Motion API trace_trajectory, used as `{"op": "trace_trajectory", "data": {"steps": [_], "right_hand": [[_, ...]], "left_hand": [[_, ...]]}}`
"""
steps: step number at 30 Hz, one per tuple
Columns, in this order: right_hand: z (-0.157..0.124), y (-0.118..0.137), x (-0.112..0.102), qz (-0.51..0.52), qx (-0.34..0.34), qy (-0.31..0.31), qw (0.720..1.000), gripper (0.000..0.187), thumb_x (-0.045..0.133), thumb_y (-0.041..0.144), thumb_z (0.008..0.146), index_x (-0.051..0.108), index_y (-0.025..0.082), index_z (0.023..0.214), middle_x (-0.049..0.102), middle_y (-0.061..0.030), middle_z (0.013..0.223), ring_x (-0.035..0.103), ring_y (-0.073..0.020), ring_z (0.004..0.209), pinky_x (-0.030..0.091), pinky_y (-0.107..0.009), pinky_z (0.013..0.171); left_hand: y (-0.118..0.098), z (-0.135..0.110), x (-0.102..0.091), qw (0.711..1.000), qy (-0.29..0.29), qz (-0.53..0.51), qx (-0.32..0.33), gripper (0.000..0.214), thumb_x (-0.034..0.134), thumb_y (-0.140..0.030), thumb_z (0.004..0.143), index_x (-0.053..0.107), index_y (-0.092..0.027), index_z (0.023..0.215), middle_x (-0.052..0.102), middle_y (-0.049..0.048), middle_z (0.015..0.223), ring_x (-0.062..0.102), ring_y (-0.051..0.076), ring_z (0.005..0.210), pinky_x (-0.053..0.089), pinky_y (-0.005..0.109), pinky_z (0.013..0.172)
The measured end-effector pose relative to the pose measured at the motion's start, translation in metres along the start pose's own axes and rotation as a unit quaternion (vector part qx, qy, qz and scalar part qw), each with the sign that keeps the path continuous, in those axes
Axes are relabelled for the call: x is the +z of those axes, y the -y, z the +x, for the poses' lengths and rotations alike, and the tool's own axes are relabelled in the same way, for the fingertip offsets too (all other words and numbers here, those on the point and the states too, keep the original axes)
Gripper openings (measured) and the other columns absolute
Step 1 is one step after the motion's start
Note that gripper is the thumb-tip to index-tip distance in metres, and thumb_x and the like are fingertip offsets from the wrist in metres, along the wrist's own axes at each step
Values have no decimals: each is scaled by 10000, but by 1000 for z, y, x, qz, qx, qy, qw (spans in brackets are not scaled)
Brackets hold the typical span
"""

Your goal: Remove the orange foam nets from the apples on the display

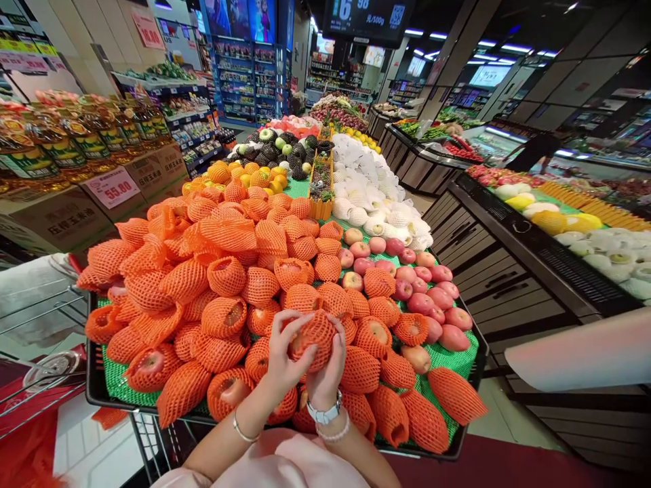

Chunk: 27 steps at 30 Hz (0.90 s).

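Note:
Both my hands clasp an apple wrapped in an orange foam net [315, 339], just above the front of the fruit heap. My left hand [285, 352] curls around its left side, thumb across the front. The right side is gripped by my right hand [330, 362], with a watch [325, 410] at that wrist. Netting covers most of the fruit. Around and beneath my hands lie many more orange-netted apples [224, 315], piled highest on the left. Bare red apples [437, 301] rest on green matting [450, 362] to the right.
A black rim [94, 369] borders the display. White-netted fruit [376, 183] sits behind, past a small orange fence [320, 209]. Oil bottles [66, 146] stand on cartons at left, above a wire cart [41, 325]. A pale rounded shape [580, 349] juts in from the right.

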State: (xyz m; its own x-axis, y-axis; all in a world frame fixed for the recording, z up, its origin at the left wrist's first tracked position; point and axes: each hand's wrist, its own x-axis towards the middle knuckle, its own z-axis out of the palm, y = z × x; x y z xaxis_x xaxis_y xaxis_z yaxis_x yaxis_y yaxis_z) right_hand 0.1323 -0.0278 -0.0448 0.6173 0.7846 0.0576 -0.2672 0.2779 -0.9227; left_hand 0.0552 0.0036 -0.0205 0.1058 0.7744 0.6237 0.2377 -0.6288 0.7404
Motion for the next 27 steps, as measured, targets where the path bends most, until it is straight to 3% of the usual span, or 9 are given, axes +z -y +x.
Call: {"op": "trace_trajectory", "data": {"steps": [3, 8, 10, 13, 16, 20, 24, 25, 27], "right_hand": [[0, 6, 4, -2, -7, -10, 1000, 318, 488, 427, 917, 596, 271, 1172, 581, -63, 1317, 555, -267, 1223, 430, -489, 1051], [4, 12, 12, -21, -40, -21, 999, 424, 534, 397, 910, 487, 248, 1304, 534, -111, 1366, 551, -258, 1220, 429, -474, 1044], [5, 12, 14, -29, -49, -17, 998, 395, 519, 393, 922, 505, 232, 1283, 574, -115, 1303, 569, -251, 1190, 445, -464, 1022], [5, 12, 16, -61, -82, 1, 995, 249, 524, 379, 925, 615, 206, 1078, 643, -95, 1149, 599, -233, 1114, 438, -451, 1024], [7, 14, 15, -44, -67, 24, 996, 155, 548, 351, 920, 609, 211, 887, 643, -67, 1137, 596, -219, 1124, 412, -447, 1054], [12, 25, 10, -46, -37, 131, 990, 135, 561, 331, 922, 616, 217, 873, 641, -58, 1133, 594, -220, 1143, 446, -424, 1025], [15, 35, 5, -159, -154, 245, 944, 299, 524, 445, 937, 603, 247, 1147, 589, -84, 1225, 540, -240, 1204, 422, -459, 1062], [15, 34, 4, -193, -193, 260, 926, 402, 535, 505, 917, 565, 247, 1224, 560, -98, 1261, 517, -258, 1229, 404, -486, 1079], [13, 28, 5, -250, -267, 268, 891, 662, 585, 612, 842, 451, 229, 1365, 497, -132, 1311, 468, -304, 1273, 377, -544, 1096]], "left_hand": [[8, -5, 4, 994, -83, -58, -39, 308, 520, -500, 896, 674, -265, 1023, 571, 81, 1112, 561, 276, 1081, 458, 473, 958], [14, -11, 12, 974, -153, -153, -66, 691, 371, -815, 774, 660, -248, 1042, 598, 116, 1198, 554, 349, 1161, 395, 554, 1030], [13, -12, 13, 970, -160, -165, -78, 640, 488, -785, 746, 655, -247, 1051, 598, 116, 1222, 562, 347, 1155, 398, 543, 1029], [9, -9, 13, 955, -197, -190, -118, 367, 662, -556, 768, 666, -245, 961, 628, 81, 1182, 559, 302, 1156, 377, 474, 1055], [7, -3, 11, 895, -257, -301, -207, 160, 681, -376, 770, 665, -233, 839, 661, 37, 1106, 589, 242, 1092, 419, 375, 1010], [7, 5, 7, 764, -303, -459, -336, 210, 702, -374, 710, 688, -224, 855, 706, 8, 944, 649, 187, 902, 508, 288, 857], [10, 11, 0, 661, -327, -517, -434, 257, 673, -420, 744, 688, -198, 872, 729, 21, 873, 678, 185, 810, 538, 287, 792], [11, 11, -1, 646, -324, -524, -451, 270, 671, -429, 751, 684, -195, 884, 729, 23, 869, 680, 188, 803, 542, 297, 798], [13, 9, -1, 643, -301, -528, -465, 305, 678, -447, 751, 676, -198, 927, 727, 29, 881, 683, 204, 827, 542, 327, 836]]}}
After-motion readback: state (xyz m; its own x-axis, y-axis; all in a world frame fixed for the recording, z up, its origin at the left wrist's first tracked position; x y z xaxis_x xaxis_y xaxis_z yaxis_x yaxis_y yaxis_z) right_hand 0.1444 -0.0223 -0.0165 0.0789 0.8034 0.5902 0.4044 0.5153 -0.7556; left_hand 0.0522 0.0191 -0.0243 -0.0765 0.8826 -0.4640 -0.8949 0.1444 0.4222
